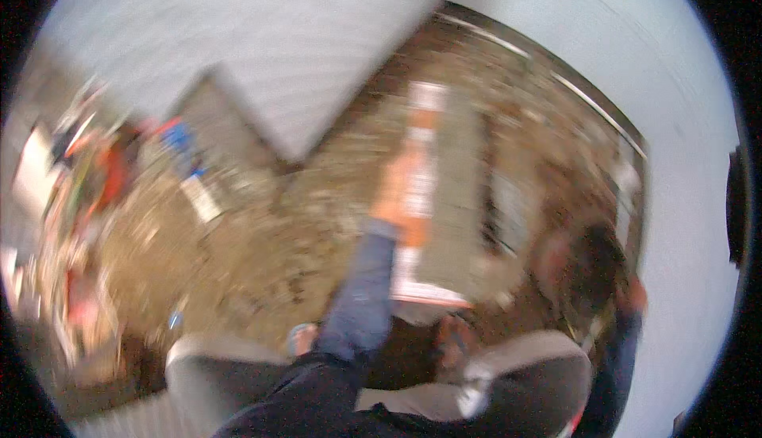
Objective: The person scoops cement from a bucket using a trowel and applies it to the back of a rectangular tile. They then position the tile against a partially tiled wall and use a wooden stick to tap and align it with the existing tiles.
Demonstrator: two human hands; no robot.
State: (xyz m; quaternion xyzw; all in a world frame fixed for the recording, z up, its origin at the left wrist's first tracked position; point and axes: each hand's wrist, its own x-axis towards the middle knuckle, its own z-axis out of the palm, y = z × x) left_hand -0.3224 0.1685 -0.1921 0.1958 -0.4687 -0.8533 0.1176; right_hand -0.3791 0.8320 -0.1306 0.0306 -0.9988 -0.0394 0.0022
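Observation:
Motion blur smears much of the picture. My left hand (398, 188) is at the left edge of a long, flat piece (456, 200) and seems closed on that edge. Its upper face is grey and rough, perhaps coated with mortar, and white and orange bands run along its left side. To the right, my right hand (633, 295) is beside a dark, round bowl-like container (587, 267), close to the white wall. Blur hides its fingers, so whether it grips the rim cannot be made out.
White walls (683, 160) enclose the brown, dirt-strewn floor (262, 263) at the back and right. On the left lies a blurred heap of colourful items (87, 176), near a blue-handled tool (190, 168). My knees (532, 366) and feet show at the bottom.

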